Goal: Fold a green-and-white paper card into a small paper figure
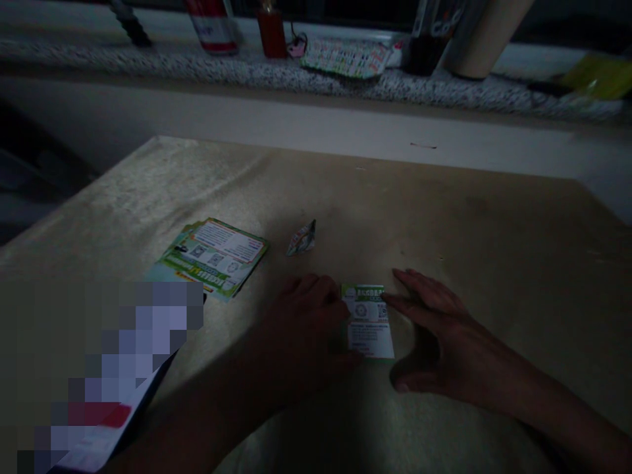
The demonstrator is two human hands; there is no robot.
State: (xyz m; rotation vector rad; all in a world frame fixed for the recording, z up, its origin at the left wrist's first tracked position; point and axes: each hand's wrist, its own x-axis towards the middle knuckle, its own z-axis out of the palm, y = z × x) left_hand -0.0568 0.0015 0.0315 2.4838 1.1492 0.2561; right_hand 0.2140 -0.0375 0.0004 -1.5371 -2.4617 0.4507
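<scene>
A small green-and-white printed leaflet (370,332) lies flat on the table between my two hands. My left hand (311,322) rests over the leaflet's left edge, its fingers bent and its thumb apart from them. On the other side, my right hand (439,316) is open with fingers stretched and thumb spread. Its index fingertip reaches the leaflet's upper right edge. Beyond my left hand stands a small folded paper piece (302,238) with a pointed tip. A stack of similar green-and-white leaflets (217,253) lies to the left.
A flat device or sheet (113,421), partly pixelated, is at the lower left of the table (444,217). Behind the table, a speckled stone sill (276,76) carries a red-and-white can (212,26), a small red bottle (271,33), a dark bottle (429,39) and a beige cylinder (484,39).
</scene>
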